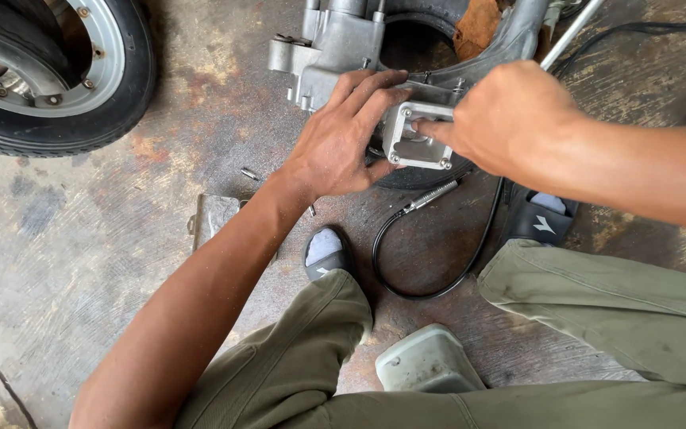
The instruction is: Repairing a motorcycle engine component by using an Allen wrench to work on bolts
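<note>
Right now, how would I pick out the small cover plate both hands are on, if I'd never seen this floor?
Start at the grey metal engine casing at top centre. Just below it, the left hand and right hand meet on a small rectangular metal cover plate. Unlike the rough casing, it is flat, with a screw at each corner.

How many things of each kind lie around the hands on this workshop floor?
Hands: 2, left hand and right hand, both on the small grey cover plate
Cover plates: 1
Engine casings: 1
Wheels with tyre: 1
Black cables: 1
Sandals: 2, and
Loose bolts: 1
Total: 9
</note>
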